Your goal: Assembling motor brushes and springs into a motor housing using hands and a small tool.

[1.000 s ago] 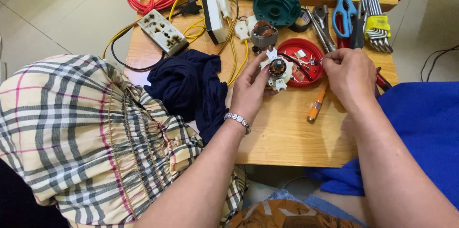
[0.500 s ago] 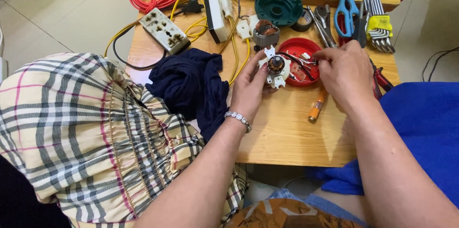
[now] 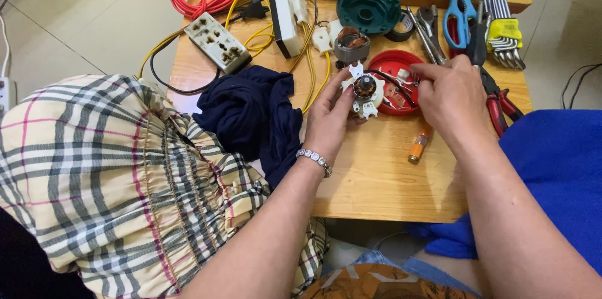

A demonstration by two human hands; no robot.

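Left hand (image 3: pixel 331 118) curled around small white motor part (image 3: pixel 364 90), held above wooden table (image 3: pixel 376 173), just beside red lid (image 3: pixel 401 64). Right hand (image 3: pixel 453 95) fingers bent over lid, possibly pinching wire; grip unclear. Navy cloth (image 3: pixel 251 114) left of it.

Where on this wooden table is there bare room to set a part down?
Bare wood lies along the table's near edge, below the orange tube and right of the dark cloth. The far half is crowded: power strip, red dish, scissors.

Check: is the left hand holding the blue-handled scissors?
No. The left hand holds a small white motor part; the blue-handled scissors lie untouched on the table.
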